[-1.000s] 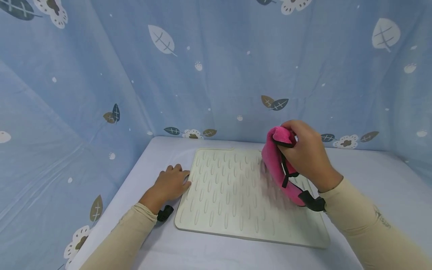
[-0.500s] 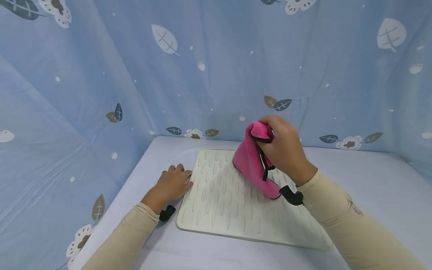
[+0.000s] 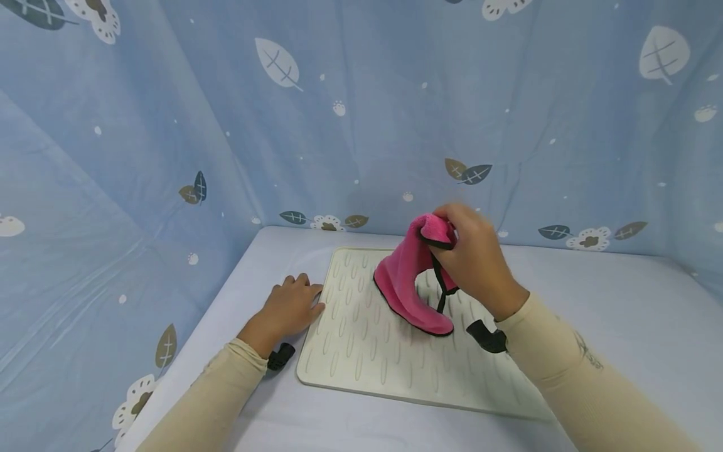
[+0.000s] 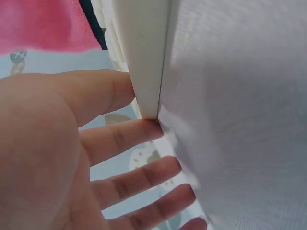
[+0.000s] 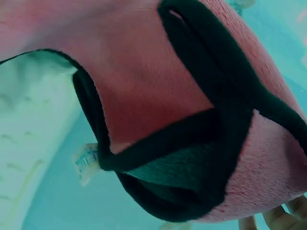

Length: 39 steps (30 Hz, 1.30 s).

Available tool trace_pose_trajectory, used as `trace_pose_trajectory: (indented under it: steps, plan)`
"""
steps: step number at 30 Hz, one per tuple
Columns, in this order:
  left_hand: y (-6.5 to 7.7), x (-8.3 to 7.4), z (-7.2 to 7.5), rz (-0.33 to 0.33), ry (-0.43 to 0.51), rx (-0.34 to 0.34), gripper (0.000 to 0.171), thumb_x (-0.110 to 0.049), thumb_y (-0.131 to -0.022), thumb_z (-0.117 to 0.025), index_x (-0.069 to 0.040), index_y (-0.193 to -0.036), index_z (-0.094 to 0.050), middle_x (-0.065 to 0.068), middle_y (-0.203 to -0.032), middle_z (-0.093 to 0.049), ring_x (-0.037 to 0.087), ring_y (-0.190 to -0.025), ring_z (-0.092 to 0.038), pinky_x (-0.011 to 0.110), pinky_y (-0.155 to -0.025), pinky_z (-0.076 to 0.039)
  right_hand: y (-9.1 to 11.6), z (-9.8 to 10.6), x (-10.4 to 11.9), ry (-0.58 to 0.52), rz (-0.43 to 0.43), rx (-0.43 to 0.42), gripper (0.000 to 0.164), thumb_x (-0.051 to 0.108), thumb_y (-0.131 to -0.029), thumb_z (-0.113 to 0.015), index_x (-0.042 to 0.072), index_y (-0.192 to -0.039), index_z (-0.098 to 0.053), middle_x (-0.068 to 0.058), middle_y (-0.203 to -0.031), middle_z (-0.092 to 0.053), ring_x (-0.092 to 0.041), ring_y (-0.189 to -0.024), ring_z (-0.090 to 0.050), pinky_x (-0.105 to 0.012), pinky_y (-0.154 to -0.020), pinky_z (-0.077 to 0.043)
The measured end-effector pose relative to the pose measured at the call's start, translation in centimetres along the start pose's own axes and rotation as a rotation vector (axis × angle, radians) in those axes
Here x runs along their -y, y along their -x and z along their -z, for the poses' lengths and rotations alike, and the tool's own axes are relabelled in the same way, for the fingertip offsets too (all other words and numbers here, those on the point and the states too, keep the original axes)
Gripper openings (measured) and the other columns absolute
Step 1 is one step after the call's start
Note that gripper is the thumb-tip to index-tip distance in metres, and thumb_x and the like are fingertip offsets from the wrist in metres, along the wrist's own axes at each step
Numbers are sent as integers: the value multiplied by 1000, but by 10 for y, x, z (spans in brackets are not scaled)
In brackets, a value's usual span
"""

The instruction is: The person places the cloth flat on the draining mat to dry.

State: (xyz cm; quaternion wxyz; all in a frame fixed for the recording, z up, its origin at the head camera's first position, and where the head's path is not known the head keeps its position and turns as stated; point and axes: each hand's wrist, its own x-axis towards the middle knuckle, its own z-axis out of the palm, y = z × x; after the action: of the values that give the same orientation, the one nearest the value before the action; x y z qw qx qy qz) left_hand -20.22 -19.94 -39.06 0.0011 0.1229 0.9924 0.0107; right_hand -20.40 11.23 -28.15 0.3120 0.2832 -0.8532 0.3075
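Observation:
A pale ribbed mat (image 3: 367, 370) lies on the white-covered table. My right hand (image 3: 474, 257) grips the bunched top of a pink fleecy cloth (image 3: 398, 282) with black edging, its lower part hanging down onto the mat. The right wrist view shows the pink cloth (image 5: 139, 81) close up, with a small white label (image 5: 86, 163) and folded black trim; little of that hand appears. At the mat's left edge, my left hand (image 3: 288, 306) rests palm down. In the left wrist view its thumb and index finger touch the mat's side (image 4: 144, 48), the other fingers extended.
A blue patterned curtain (image 3: 367, 138) hangs behind the table and along its left side. White cloth (image 3: 610, 295) covers the table around the mat. Black wrist mounts (image 3: 487, 337) sit under both wrists.
My right hand has carried the pink cloth leftward over the mat, then slightly down, its lower edge curling out to the left. My left hand stays at the mat's edge.

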Motion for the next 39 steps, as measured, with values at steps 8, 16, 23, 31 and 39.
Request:
trace_pose_trajectory:
  steps: [8, 16, 23, 31, 39]
  plan:
    - [0, 0, 2, 9, -1, -1, 48, -35, -98, -63, -9, -138, -60, 16, -118, -59, 32, -101, -54, 52, -84, -49, 30, -1, -25, 69, -102, 134, 35, 2, -80, -81, -2, -109, -62, -14, -100, -66, -29, -90, -65, -46, -77, -60]
    - [2, 0, 2, 10, 2, 7, 48, -36, -98, -62, -8, -137, -60, 16, -119, -59, 33, -103, -55, 53, -85, -50, 56, 1, -50, 140, -143, 266, 35, -1, -78, -81, 2, -108, -63, -13, -97, -69, -26, -85, -68, -45, -77, -59]
    - [0, -1, 2, 13, 2, 0, 48, -36, -98, -62, -8, -138, -60, 16, -119, -58, 32, -104, -54, 52, -85, -49, 75, 2, -64, 200, -164, 347, 36, -4, -75, -81, 4, -106, -66, -12, -97, -70, -28, -88, -67, -49, -82, -57]
    - [-1, -1, 0, 11, 5, 6, 48, -35, -99, -61, -9, -139, -60, 16, -120, -58, 33, -105, -54, 52, -85, -49, 93, 1, -70, 181, -271, 437, 35, -1, -77, -81, 6, -108, -67, -12, -101, -70, -28, -92, -66, -51, -82, -57]
    - [-1, -2, 0, 24, 3, 29, 48, -36, -99, -60, -9, -140, -58, 16, -122, -57, 33, -106, -53, 53, -87, -48, 103, 4, -73, 207, -289, 479, 37, 0, -79, -79, 5, -113, -65, -11, -105, -70, -27, -95, -66, -51, -84, -56]
